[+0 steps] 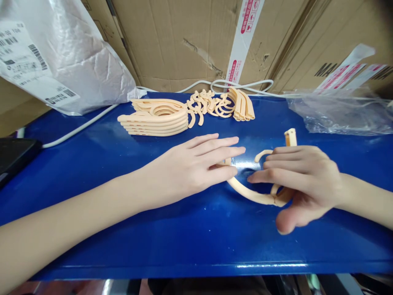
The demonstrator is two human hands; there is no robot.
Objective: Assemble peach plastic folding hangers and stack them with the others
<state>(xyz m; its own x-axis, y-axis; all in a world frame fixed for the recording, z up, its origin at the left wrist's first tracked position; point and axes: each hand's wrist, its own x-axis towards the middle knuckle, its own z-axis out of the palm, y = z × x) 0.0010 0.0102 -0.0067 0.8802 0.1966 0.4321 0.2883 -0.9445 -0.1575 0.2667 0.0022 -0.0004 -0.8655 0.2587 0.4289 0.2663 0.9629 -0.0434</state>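
Observation:
A cream plastic folding hanger [250,194] lies on the blue tabletop, its curved arm bowed toward me and a small hook at its middle. My left hand [193,166] reaches over the hanger's left end with fingers stretched out and close together; its thumb side hides part of that end. Over the right end is my right hand [316,176], palm down, fingers extended and thumb held apart. It covers much of the joint and the right arm, whose tip [290,137] shows beyond the knuckles. Neither hand is wrapped round the hanger.
Behind the hands stand a stack of cream hanger pieces [156,123], a pile of small hooks [204,102] and several loose arms [242,104]. A white cable [82,127], plastic mailer [76,61], clear bag [344,114], black device [18,157] and cardboard boxes [178,45] surround them.

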